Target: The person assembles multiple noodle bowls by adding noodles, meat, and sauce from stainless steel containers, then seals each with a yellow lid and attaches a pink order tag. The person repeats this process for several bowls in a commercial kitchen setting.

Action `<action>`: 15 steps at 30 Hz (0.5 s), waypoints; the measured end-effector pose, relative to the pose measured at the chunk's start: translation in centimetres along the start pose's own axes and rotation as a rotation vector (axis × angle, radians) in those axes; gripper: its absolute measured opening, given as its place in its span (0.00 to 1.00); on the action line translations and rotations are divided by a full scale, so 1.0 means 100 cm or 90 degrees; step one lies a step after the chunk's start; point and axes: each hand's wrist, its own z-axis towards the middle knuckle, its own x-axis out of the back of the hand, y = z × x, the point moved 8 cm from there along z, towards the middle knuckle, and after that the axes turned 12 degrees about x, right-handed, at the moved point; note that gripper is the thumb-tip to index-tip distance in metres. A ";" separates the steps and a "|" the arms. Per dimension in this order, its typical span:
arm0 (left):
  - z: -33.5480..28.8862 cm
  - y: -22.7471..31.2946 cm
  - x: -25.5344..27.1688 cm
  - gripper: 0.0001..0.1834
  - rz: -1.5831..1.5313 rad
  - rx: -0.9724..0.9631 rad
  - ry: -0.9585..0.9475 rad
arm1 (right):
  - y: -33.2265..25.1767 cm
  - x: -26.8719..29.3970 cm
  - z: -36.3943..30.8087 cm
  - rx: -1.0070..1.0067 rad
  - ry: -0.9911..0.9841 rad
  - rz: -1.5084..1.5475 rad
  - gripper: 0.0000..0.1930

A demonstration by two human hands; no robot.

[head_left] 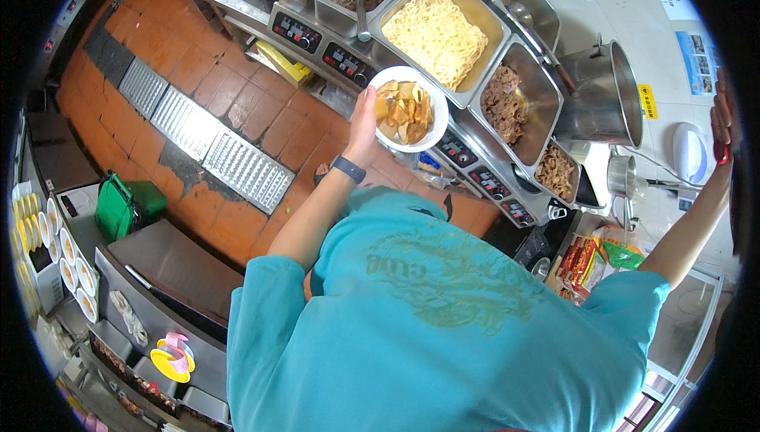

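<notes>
My left hand (362,133) grips the left side of a white bowl (440,115), its thumb at the rim, with a dark band on the wrist. Inside the bowl lie pale slices and brown fried-looking pieces (410,111). The bowl is held at the front edge of the counter, beside a steel pan (499,24) of yellow noodles (437,32). My right hand (721,115) is raised at the far right, fingers stretched up along a dark thing at the picture's rim. A small red thing (720,153) shows by that hand; what it touches is cut off.
Other pans hold dark noodles with a ladle (358,5), minced meat (504,104) and sliced meat (556,171). A tall steel pot (609,92) and a small saucepan (621,176) stand behind. Control knobs line the counter front. Metal drain grates (245,171) cross the tiled floor.
</notes>
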 end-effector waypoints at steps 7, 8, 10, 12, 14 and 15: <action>-0.001 0.001 -0.002 0.29 -0.042 0.021 -0.028 | 0.068 -0.037 -0.061 -0.084 0.105 -0.011 0.19; -0.001 0.002 -0.002 0.28 -0.049 0.028 -0.027 | 0.071 -0.049 -0.067 -0.064 0.074 0.003 0.19; -0.002 0.003 -0.001 0.28 -0.053 0.032 -0.028 | 0.082 -0.068 -0.080 -0.102 0.050 0.050 0.18; -0.001 0.006 0.000 0.28 -0.047 0.026 -0.030 | 0.094 -0.080 -0.094 -0.101 0.065 0.040 0.21; -0.001 0.007 0.001 0.28 -0.052 0.023 -0.035 | 0.101 -0.094 -0.107 -0.094 0.017 0.050 0.22; 0.000 0.006 0.002 0.28 -0.053 0.024 -0.038 | 0.105 -0.095 -0.115 -0.109 0.029 0.054 0.22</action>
